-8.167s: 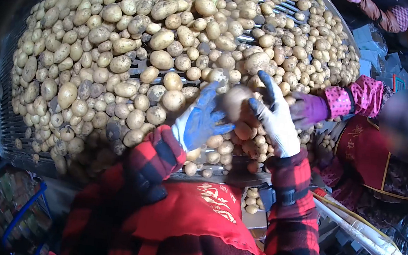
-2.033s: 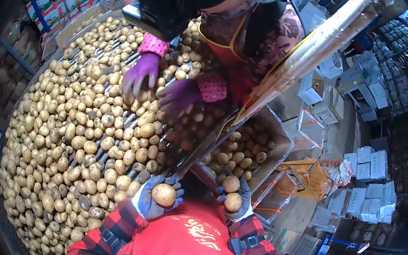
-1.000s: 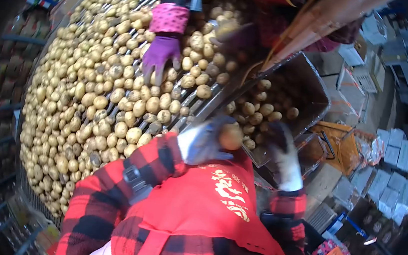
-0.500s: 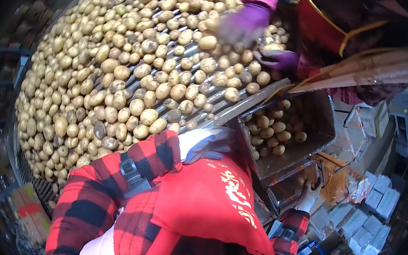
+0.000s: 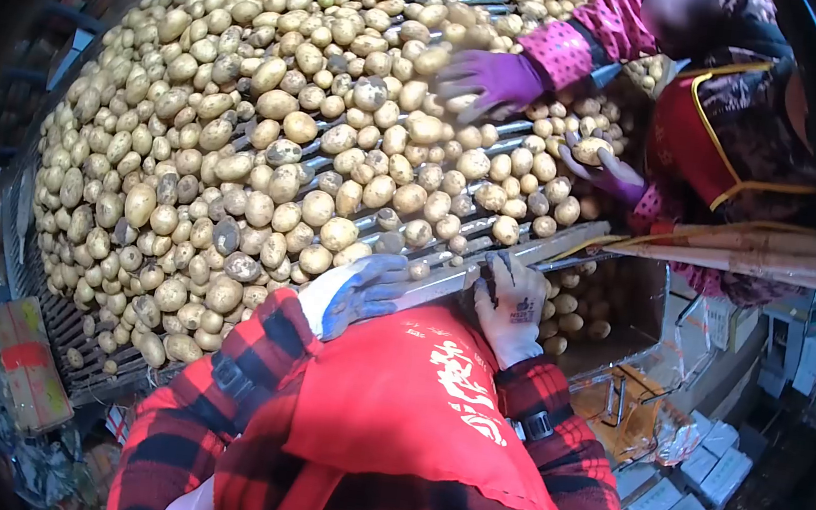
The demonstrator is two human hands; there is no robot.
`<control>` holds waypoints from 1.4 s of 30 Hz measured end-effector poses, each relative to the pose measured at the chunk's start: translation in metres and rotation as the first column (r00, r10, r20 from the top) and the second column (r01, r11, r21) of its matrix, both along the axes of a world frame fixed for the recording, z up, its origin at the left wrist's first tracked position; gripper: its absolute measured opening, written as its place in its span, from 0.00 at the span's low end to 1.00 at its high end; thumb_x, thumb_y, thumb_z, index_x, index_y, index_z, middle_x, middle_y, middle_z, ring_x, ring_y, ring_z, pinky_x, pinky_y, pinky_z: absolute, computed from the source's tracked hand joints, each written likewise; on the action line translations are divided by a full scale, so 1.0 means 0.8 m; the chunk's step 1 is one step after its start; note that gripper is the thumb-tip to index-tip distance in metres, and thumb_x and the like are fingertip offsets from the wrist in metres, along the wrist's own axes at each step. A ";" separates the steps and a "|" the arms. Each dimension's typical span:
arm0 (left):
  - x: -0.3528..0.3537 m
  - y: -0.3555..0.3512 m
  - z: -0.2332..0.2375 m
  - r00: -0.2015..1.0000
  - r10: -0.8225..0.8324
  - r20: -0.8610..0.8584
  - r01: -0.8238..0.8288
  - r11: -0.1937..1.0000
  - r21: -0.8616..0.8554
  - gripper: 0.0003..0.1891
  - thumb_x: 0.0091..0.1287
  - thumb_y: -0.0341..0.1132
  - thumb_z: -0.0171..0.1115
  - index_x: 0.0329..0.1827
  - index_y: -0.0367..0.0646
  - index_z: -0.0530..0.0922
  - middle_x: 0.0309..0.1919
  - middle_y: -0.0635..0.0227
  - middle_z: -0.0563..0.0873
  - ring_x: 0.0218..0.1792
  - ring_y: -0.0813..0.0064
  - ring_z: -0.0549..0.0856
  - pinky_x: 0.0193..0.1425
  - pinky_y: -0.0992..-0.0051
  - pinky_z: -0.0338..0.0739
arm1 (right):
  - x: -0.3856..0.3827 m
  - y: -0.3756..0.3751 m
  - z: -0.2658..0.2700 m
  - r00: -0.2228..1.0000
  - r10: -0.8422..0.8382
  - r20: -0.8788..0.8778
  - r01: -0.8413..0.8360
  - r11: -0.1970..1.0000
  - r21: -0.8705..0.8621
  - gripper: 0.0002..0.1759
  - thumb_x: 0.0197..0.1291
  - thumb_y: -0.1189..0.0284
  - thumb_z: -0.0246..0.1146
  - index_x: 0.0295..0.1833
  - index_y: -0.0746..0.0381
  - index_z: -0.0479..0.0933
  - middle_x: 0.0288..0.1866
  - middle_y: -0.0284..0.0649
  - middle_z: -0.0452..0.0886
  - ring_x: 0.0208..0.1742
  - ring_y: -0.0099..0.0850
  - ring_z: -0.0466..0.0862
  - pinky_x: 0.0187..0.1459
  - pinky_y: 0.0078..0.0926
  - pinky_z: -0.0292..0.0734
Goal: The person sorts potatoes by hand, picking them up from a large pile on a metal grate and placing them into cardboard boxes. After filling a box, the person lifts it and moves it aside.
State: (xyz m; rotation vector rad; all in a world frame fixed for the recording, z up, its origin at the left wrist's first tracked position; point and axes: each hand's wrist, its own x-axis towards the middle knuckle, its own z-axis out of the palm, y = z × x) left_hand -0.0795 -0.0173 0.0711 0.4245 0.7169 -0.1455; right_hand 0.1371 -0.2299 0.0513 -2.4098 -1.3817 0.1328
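My left hand [image 5: 360, 292], in a white glove with blue-coated fingers, lies by the near edge of the sorting rack, its fingers stretched toward the potatoes [image 5: 338, 235]. It holds nothing that I can see. At the rack's metal rail [image 5: 444, 289] is my right hand [image 5: 510, 312], in a white glove with dark fingertips. Its fingers are apart over the rail, with no potato in them. Just right of it, potatoes [image 5: 571, 322] lie in a metal bin [image 5: 635, 341], partly hidden by this hand.
Opposite, a co-worker's purple-gloved hand [image 5: 496, 82] reaches over the rack; their other hand [image 5: 618, 176] holds a potato. A wrapped pole [image 5: 750, 256] crosses at right. Stacked white boxes [image 5: 686, 508] stand lower right; a taped carton [image 5: 28, 363] is lower left.
My right hand has come up from beside the bin to the rail. My left hand has shifted left, fingers now extended. The co-worker's lower hand now shows a potato.
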 end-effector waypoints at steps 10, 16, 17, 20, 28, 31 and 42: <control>-0.046 0.047 0.023 0.974 0.227 -0.004 -0.208 0.897 0.391 0.30 0.82 0.50 0.59 0.77 0.36 0.72 0.70 0.59 0.82 0.67 0.66 0.83 0.72 0.65 0.78 | -0.014 0.101 0.032 0.890 0.455 0.024 -0.453 0.890 -0.048 0.38 0.48 0.62 0.79 0.68 0.53 0.78 0.70 0.45 0.76 0.74 0.52 0.73 0.78 0.65 0.60; -0.064 0.082 0.036 0.932 0.362 0.024 -0.295 0.719 0.629 0.28 0.84 0.48 0.56 0.76 0.34 0.73 0.67 0.58 0.84 0.64 0.65 0.85 0.72 0.66 0.80 | -0.027 0.180 -0.026 0.762 0.648 0.004 -0.647 0.760 0.059 0.31 0.60 0.61 0.72 0.70 0.50 0.78 0.73 0.39 0.77 0.73 0.45 0.76 0.80 0.72 0.56; -0.067 0.082 0.045 0.930 0.367 -0.001 -0.291 0.738 0.609 0.28 0.85 0.48 0.56 0.76 0.34 0.73 0.67 0.57 0.84 0.64 0.65 0.85 0.72 0.66 0.80 | -0.024 0.191 -0.038 0.760 0.650 0.013 -0.649 0.758 0.060 0.30 0.61 0.60 0.71 0.70 0.49 0.78 0.73 0.37 0.78 0.72 0.44 0.77 0.81 0.73 0.53; -0.086 0.069 0.037 0.953 0.300 -0.024 -0.206 0.708 0.675 0.26 0.86 0.46 0.53 0.75 0.33 0.74 0.66 0.56 0.84 0.66 0.64 0.85 0.72 0.64 0.80 | -0.007 0.213 -0.036 0.794 0.606 0.056 -0.607 0.795 0.005 0.30 0.59 0.61 0.71 0.69 0.47 0.80 0.74 0.34 0.78 0.70 0.42 0.78 0.79 0.72 0.55; -0.124 0.032 0.025 0.911 0.413 0.009 -0.358 0.777 0.518 0.22 0.83 0.44 0.61 0.70 0.37 0.81 0.59 0.65 0.90 0.51 0.79 0.86 0.59 0.76 0.80 | 0.010 0.245 -0.001 0.936 0.252 0.244 -0.278 0.958 0.074 0.27 0.55 0.70 0.72 0.64 0.51 0.83 0.71 0.50 0.77 0.73 0.50 0.75 0.75 0.61 0.63; -0.132 0.040 0.016 0.927 0.374 0.029 -0.339 0.804 0.489 0.22 0.83 0.44 0.61 0.70 0.37 0.80 0.60 0.64 0.89 0.53 0.77 0.86 0.60 0.74 0.80 | -0.037 0.320 0.039 0.722 0.691 0.033 -0.689 0.714 0.122 0.22 0.61 0.71 0.63 0.62 0.55 0.81 0.66 0.45 0.80 0.66 0.44 0.78 0.70 0.49 0.71; -0.152 0.040 -0.001 0.918 0.394 0.056 -0.379 0.825 0.419 0.22 0.84 0.40 0.58 0.74 0.37 0.77 0.67 0.60 0.85 0.64 0.70 0.85 0.69 0.69 0.80 | -0.014 0.325 0.081 0.005 0.085 -0.996 -0.113 0.990 0.084 0.28 0.68 0.61 0.70 0.68 0.63 0.79 0.56 0.39 0.85 0.59 0.31 0.85 0.59 0.30 0.82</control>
